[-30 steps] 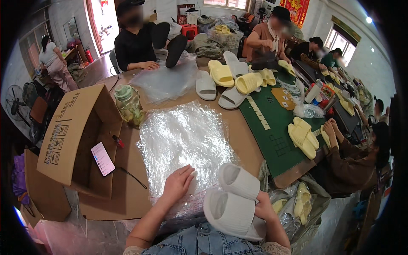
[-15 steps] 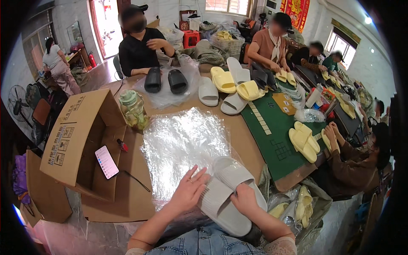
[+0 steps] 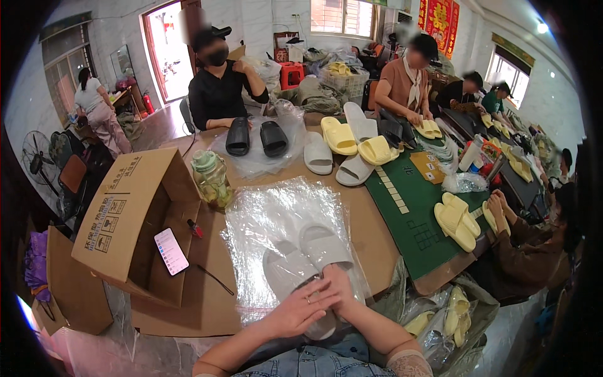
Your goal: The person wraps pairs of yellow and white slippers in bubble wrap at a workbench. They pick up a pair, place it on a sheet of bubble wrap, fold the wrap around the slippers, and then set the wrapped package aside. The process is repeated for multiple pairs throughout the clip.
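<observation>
A pair of light grey slide slippers (image 3: 326, 248) lies directly in front of me, toes pointing away, over a stack of clear plastic bags (image 3: 270, 204). Shiny film borders both slippers; I cannot tell whether they are inside the top bag or on it. My right hand (image 3: 340, 288) grips the right slipper at its strap opening, fingertips hidden inside. Across the slippers' heel side reaches my left hand (image 3: 306, 309), wearing a ring, its fingers stretched out and overlapping the right hand. The heels are partly covered by my hands.
Left stand an open cardboard box (image 3: 135, 220) holding a phone (image 3: 171, 251), and a glass jar (image 3: 211, 180). Black slippers (image 3: 274, 139) and yellow slippers (image 3: 377, 151) lie farther off. A green board (image 3: 408, 207) is at right. Several people work around the tables.
The grey slippers have moved left and away from me, onto the plastic bags. My left hand has come across to the right hand. The view has shifted slightly.
</observation>
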`<state>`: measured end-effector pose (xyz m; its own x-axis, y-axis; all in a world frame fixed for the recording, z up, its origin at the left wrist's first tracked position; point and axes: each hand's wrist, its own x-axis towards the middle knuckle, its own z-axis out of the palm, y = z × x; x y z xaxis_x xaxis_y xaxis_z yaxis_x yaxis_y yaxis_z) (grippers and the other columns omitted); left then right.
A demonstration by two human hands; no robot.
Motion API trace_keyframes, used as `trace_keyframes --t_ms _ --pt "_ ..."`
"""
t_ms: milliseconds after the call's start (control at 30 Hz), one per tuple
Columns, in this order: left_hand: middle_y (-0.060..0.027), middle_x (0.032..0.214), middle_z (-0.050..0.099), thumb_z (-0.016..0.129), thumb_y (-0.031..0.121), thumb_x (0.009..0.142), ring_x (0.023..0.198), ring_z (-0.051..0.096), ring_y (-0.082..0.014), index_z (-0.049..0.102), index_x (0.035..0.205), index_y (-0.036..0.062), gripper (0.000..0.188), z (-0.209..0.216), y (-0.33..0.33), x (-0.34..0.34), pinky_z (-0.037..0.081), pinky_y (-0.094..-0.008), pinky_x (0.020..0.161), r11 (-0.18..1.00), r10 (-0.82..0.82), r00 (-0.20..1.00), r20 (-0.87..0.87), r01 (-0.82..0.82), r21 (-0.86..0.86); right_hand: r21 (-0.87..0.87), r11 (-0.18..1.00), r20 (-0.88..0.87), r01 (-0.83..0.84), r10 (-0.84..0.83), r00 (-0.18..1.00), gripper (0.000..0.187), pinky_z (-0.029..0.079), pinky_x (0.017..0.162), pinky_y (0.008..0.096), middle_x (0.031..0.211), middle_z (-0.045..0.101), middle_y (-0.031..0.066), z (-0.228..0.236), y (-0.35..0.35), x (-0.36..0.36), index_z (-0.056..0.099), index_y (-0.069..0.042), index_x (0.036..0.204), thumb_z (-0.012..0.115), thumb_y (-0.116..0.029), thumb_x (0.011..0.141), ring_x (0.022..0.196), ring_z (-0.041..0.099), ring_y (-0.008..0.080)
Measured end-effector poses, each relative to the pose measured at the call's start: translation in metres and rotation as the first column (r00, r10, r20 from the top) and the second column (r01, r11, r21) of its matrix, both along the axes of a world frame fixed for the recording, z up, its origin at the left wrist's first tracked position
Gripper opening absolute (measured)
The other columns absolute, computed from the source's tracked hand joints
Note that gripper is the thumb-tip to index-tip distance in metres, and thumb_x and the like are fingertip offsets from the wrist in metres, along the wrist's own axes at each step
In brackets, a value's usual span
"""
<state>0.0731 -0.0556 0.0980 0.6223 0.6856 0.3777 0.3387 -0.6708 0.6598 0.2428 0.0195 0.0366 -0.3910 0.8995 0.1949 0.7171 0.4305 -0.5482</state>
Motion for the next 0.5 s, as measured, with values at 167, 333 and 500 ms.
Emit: trace_keyframes --t_ms 167,333,500 --pt "-0.0088 0.158 0.043 0.047 0.016 0.104 0.149 0.031 -0.0360 0.051 0.146 0.0061 0.043 0.013 -0.011 0.000 0.029 -0.0468 0.121 0.992 -0.121 0.993 0.015 0.122 -0.035 0.008 0.998 -0.016 0.068 -0.068 0.998 0.029 0.050 0.075 0.0551 0.091 0.061 0.0268 -0.007 0.019 -0.016 0.058 0.002 0.093 0.068 -0.024 0.087 0.086 0.062 0.0478" --pt "-0.0095 0.159 0.041 0.049 0.028 0.104 0.150 0.031 -0.0363 0.051 0.147 0.0090 0.046 0.005 -0.011 -0.015 0.029 -0.0471 0.121 0.994 -0.096 0.995 -0.039 0.093 -0.064 0.018 0.991 0.073 0.130 -0.131 0.989 0.033 0.053 0.081 0.0525 0.098 0.061 0.0265 -0.016 0.037 -0.026 0.058 0.003 0.097 0.068 -0.027 0.088 0.092 0.064 0.0439" --pt "-0.0144 0.161 0.037 0.055 0.037 0.100 0.149 0.030 -0.0407 0.053 0.145 0.0119 0.052 -0.011 0.014 -0.050 0.028 -0.0493 0.121 0.971 0.233 0.969 -0.082 -0.237 -0.040 -0.001 0.990 0.148 0.142 -0.140 0.979 0.046 0.053 0.083 0.0497 0.101 0.061 0.0222 -0.013 0.029 -0.030 0.056 0.001 0.104 0.071 -0.038 0.087 0.099 0.063 0.0397"
